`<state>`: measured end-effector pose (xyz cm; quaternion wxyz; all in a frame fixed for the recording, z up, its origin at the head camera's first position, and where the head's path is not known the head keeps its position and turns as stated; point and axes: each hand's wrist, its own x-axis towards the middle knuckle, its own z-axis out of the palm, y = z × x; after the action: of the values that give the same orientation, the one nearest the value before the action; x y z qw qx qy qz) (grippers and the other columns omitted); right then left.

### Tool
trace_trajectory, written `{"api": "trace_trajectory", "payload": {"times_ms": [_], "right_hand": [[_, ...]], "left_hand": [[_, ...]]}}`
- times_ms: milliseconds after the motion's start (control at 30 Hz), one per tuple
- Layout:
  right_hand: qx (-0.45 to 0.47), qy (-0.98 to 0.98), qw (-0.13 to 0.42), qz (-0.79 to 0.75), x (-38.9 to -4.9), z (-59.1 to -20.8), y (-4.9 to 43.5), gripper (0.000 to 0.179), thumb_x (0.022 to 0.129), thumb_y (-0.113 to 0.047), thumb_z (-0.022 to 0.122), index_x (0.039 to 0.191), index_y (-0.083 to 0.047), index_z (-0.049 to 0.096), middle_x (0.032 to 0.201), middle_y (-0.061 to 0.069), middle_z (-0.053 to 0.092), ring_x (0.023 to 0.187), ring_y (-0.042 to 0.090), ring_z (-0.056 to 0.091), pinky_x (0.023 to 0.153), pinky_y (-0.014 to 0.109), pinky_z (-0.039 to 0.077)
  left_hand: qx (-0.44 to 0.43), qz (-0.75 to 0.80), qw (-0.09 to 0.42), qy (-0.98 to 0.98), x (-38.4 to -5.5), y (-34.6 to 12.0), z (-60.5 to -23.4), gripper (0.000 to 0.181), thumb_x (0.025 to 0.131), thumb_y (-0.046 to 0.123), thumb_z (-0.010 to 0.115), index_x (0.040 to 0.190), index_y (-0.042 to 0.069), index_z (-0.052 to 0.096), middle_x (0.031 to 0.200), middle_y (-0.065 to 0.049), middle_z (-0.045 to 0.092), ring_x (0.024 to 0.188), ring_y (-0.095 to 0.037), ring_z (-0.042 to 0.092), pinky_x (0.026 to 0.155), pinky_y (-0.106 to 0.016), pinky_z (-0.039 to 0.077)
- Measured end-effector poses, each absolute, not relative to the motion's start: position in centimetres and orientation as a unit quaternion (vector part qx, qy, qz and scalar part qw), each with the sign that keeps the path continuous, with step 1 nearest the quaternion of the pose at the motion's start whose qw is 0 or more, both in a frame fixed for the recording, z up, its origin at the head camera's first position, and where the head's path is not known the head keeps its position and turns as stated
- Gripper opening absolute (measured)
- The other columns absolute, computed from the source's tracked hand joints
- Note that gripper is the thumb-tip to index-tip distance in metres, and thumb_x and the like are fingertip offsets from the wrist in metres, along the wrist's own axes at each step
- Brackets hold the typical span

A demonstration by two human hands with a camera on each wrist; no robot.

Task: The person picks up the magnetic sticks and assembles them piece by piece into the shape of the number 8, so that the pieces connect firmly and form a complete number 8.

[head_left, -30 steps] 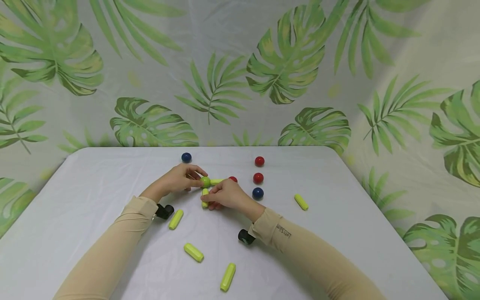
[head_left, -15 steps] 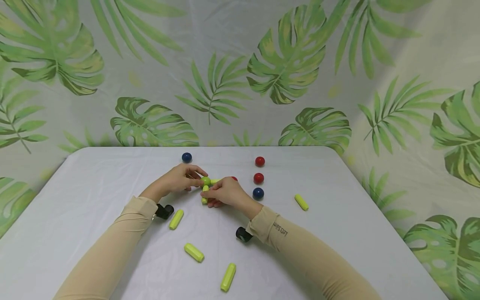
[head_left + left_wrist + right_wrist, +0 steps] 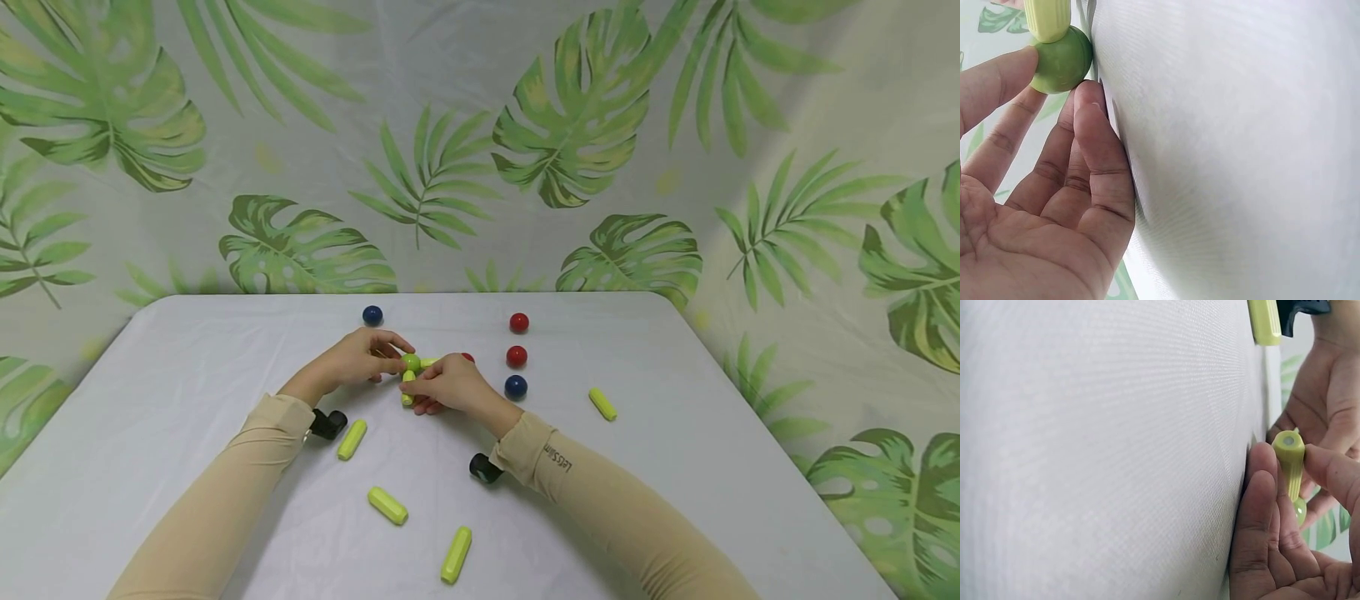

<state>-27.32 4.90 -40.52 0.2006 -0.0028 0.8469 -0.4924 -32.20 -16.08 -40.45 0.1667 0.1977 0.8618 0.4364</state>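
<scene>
My left hand (image 3: 356, 358) pinches a green ball (image 3: 1063, 62) between thumb and fingers, low over the table. With my right hand (image 3: 457, 385) I pinch a yellow-green stick (image 3: 1289, 459), its far end against the ball's near side. A round grey spot shows in the stick's near end in the right wrist view. Another yellow-green stick (image 3: 429, 362) runs from the ball to the right, toward a red ball (image 3: 468, 357) half hidden behind my right hand.
On the white table (image 3: 225, 350), two red balls (image 3: 517, 357) and a blue ball (image 3: 516, 387) line up at the right. Another blue ball (image 3: 372, 316) lies at the back. Several loose yellow-green sticks (image 3: 387, 505) lie in front and at right (image 3: 602, 403).
My right hand has moved slightly away from me with the stick, closing the gap to the green ball. The left hand has stayed in place.
</scene>
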Motion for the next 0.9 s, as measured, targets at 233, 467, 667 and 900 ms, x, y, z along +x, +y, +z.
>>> {"api": "trace_trajectory", "payload": {"times_ms": [233, 467, 667, 900], "right_hand": [[-0.005, 0.848, 0.200, -0.491, -27.31, -40.50, 4.93, 0.026, 0.096, -0.032, 0.084, 0.090, -0.007, 0.079, 0.072, 0.006, 0.078, 0.061, 0.009, 0.072, 0.061, 0.021, 0.060], [-0.018, 0.844, 0.211, -0.493, -27.20, -40.37, 5.10, 0.024, 0.097, -0.030, 0.083, 0.092, -0.006, 0.080, 0.074, 0.006, 0.078, 0.062, 0.010, 0.072, 0.063, 0.023, 0.061], [-0.035, 0.840, 0.217, -0.495, -26.96, -40.31, 5.36, 0.024, 0.097, -0.029, 0.082, 0.094, -0.005, 0.079, 0.074, 0.005, 0.078, 0.064, 0.010, 0.073, 0.066, 0.024, 0.062], [-0.051, 0.835, 0.223, -0.499, -26.51, -40.17, 5.69, 0.020, 0.095, -0.024, 0.084, 0.093, -0.004, 0.080, 0.073, 0.005, 0.077, 0.065, 0.010, 0.073, 0.067, 0.024, 0.063]], "left_hand": [[0.197, 0.438, 0.165, 0.862, -32.15, -16.10, -40.42, 0.032, 0.102, 0.016, 0.072, 0.133, 0.007, 0.072, 0.116, -0.016, 0.075, 0.094, -0.021, 0.068, 0.074, -0.030, 0.055], [0.197, 0.438, 0.164, 0.862, -32.14, -16.05, -40.44, 0.032, 0.103, 0.016, 0.072, 0.133, 0.007, 0.073, 0.118, -0.017, 0.075, 0.096, -0.021, 0.069, 0.074, -0.031, 0.055], [0.203, 0.433, 0.159, 0.864, -32.03, -16.01, -40.43, 0.032, 0.103, 0.017, 0.072, 0.133, 0.006, 0.073, 0.118, -0.018, 0.076, 0.095, -0.021, 0.069, 0.073, -0.030, 0.055], [0.203, 0.437, 0.157, 0.862, -31.97, -16.00, -40.38, 0.032, 0.103, 0.016, 0.072, 0.133, 0.005, 0.073, 0.117, -0.018, 0.076, 0.092, -0.020, 0.068, 0.071, -0.030, 0.054]]}}
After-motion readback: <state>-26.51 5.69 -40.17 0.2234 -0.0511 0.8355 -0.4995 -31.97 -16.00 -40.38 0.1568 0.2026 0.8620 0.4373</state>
